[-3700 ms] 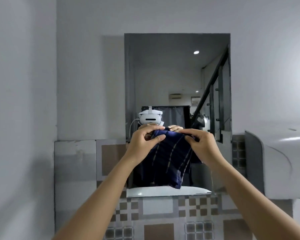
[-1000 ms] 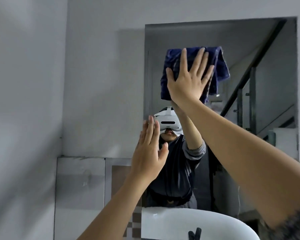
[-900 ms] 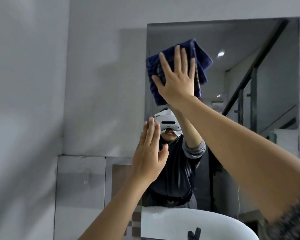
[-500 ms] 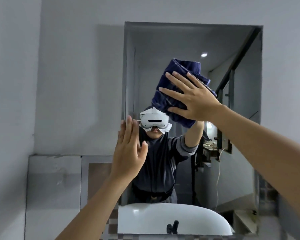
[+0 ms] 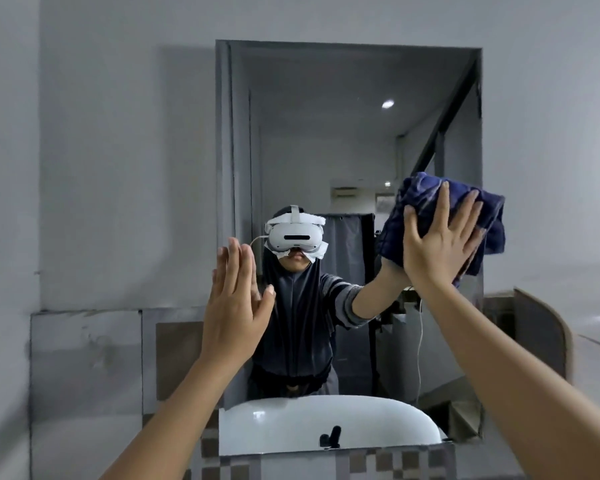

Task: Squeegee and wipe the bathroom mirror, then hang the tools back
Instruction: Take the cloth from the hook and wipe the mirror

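Up high, our right hand (image 5: pixel 437 244) pressed flat, fingers spread, pinning the blue cloth (image 5: pixel 478 209) beneath its palm against the mirror (image 5: pixel 326 133). Our left hand (image 5: pixel 236 299) stood open and empty, fingers together, upright.

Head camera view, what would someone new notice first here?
First, the right hand spread flat, pressing a dark blue cloth against the mirror at its right edge. Next, the left hand raised open by the mirror's left edge, holding nothing.
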Available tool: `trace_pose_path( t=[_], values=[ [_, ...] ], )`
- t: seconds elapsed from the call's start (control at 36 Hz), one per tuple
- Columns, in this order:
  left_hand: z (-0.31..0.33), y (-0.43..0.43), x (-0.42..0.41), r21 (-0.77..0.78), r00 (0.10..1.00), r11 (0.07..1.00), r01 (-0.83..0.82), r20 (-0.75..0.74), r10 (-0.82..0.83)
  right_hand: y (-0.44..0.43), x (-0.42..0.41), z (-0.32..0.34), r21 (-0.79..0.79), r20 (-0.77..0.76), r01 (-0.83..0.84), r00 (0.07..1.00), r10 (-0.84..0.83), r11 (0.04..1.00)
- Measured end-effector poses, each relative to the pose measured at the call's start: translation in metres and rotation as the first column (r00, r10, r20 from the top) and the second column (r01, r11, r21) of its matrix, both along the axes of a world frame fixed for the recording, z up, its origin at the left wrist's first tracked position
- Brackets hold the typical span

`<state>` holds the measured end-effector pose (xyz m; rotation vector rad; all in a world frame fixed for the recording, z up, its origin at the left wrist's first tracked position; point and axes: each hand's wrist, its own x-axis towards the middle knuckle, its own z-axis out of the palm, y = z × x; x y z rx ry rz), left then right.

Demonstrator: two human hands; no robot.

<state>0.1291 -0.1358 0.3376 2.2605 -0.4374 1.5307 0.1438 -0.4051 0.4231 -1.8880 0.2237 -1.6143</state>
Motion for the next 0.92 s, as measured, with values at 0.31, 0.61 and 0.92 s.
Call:
trace_pose_path(
  t=[0.31,0.61,0.92],
  values=[
    [-0.035,0.006,-0.006,0.037,0.999,0.999,-0.011,-0.048,0.012,0.093,-0.002,-0.007,0.102,0.022,-0.052,0.999,0.05,0.993],
    [-0.048,0.007,-0.007,0.04,1.0,0.999,-0.013,-0.021,0.014,0.165,-0.006,0.026,-0.656,0.043,-0.025,0.997,0.071,0.755],
    [-0.074,-0.003,-0.008,-0.049,1.0,0.999,0.008,-0.016,-0.009,0.09,-0.002,0.012,-0.996,0.093,0.092,0.996,-0.013,-0.008]
  ],
)
